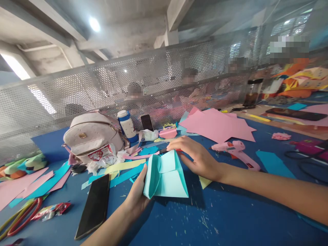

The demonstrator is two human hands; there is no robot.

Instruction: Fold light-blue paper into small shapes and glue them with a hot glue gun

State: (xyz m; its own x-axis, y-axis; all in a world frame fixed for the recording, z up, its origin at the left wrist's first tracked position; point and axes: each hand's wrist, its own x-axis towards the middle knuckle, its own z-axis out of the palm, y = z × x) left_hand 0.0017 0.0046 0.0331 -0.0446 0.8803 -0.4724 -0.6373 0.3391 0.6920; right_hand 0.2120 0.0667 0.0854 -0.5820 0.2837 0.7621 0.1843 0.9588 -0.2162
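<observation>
My left hand (pixel 138 191) is closed on the left side of a folded light-turquoise paper piece (pixel 172 179), its thumb pressed along the outer edge. The paper has creases and an open pocket-like fold, and is held just above the blue table. My right hand (pixel 193 155) is beside the paper's upper right corner, fingers stretched forward and slightly curved, thumb apart from them. Just by its fingertips a thin red item (pixel 178 150) with a dark part shows; the hand and the paper partly hide it. Whether the right hand touches it is unclear.
A pink glue gun (pixel 237 150) lies right of my right hand, pink paper sheets (pixel 217 124) behind it. A black phone (pixel 94 205) lies left, near paper strips (pixel 125 174). A backpack (pixel 94 136) and a bottle (pixel 127 126) stand by the perforated metal divider (pixel 102 85); people sit beyond.
</observation>
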